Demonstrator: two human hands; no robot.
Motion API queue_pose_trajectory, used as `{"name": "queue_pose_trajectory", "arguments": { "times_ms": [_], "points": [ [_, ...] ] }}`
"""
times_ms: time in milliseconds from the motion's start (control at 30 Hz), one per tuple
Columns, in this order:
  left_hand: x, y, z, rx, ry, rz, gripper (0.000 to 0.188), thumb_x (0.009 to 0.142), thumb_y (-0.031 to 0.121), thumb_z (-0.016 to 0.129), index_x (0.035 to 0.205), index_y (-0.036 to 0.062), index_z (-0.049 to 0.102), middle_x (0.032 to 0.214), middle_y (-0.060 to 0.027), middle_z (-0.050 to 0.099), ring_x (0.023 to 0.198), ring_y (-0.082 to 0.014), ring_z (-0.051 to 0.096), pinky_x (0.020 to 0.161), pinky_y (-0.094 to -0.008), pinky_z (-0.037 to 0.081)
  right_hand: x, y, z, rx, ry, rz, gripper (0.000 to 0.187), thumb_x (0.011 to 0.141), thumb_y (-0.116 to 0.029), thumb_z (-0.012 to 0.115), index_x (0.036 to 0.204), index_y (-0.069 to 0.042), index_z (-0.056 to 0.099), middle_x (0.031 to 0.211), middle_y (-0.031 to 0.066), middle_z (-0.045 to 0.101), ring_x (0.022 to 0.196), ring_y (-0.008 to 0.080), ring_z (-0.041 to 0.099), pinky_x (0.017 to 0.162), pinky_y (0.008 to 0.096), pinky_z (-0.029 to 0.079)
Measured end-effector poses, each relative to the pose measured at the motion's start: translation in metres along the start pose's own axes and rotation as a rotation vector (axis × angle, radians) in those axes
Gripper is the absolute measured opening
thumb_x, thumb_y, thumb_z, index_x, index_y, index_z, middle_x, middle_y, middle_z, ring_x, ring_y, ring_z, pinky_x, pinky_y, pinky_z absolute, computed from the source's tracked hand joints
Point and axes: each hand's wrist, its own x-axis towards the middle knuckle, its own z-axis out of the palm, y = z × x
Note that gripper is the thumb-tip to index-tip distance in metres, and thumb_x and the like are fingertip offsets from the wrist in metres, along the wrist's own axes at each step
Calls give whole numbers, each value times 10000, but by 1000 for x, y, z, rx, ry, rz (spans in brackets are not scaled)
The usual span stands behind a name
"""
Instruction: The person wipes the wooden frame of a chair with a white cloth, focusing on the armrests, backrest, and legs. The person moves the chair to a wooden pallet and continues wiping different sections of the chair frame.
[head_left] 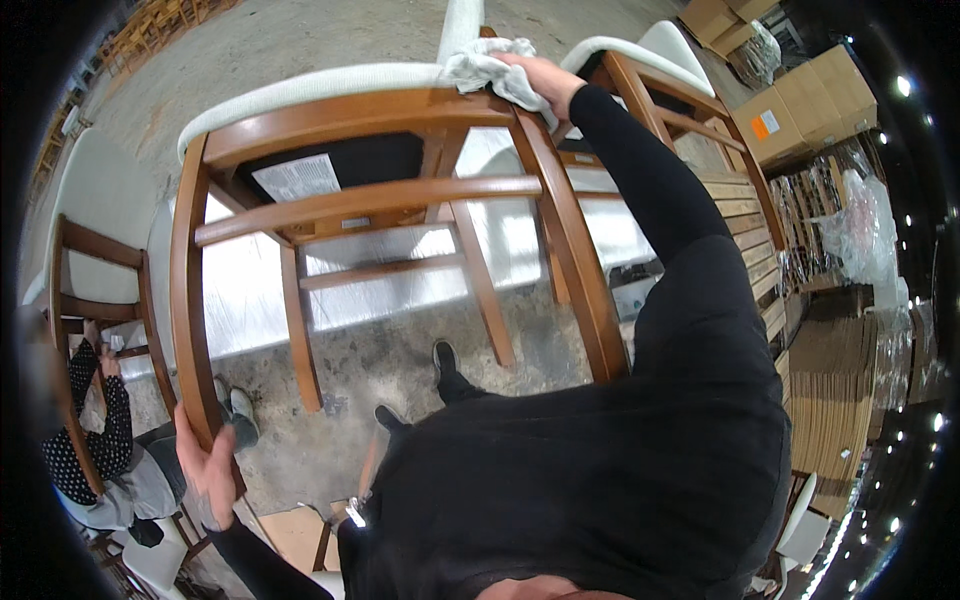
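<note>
A brown wooden chair (370,198) with a pale upholstered seat is in front of me, its legs pointing down toward me. My left hand (208,462) is closed around the lower part of its left leg, the thumb on the near side. At the upper right corner of the frame, my right hand (548,84) grips a crumpled white cloth (492,72). The cloth lies against the wood and the seat edge. Under the seat, a white printed label (297,178) sits on a black panel.
On the left, another person in a dotted sleeve (115,425) handles a second chair (100,245). A further pale-seated chair (650,65) stands at the right. Cardboard boxes (812,105), slatted wood (740,215) and stacked cardboard sheets (830,375) line the right side. A shiny silver-white surface (385,265) lies behind the chair legs.
</note>
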Motion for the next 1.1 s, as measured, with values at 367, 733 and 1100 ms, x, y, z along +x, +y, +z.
{"name": "queue_pose_trajectory", "arguments": {
  "times_ms": [367,733,1100],
  "points": [
    [14,-8,-12,76,-166,228,683,883,146,676,1448,-72,363,1360,-187,509,1235,-252,498,1061,-342,377,-380,94,56,529,89,347,461,901,-282,726,1261,-21,602,1138,78,692,946,149,690,828,271,557],
    [10,-5,-15,112,-197,280,601,883,115,645,1407,-60,408,1280,-153,556,1163,-223,535,1028,-324,396,-378,294,225,777,509,567,491,887,-291,719,1266,1,607,1309,153,621,1209,246,579,1059,387,418],
    [-3,13,-18,70,-166,4,631,896,75,627,1453,-40,353,985,-32,546,703,-62,485,566,-194,369,-167,378,247,-825,583,83,821,790,-344,768,1483,-144,376,1464,202,385,1428,415,285,1143,585,270]
  ]
}}
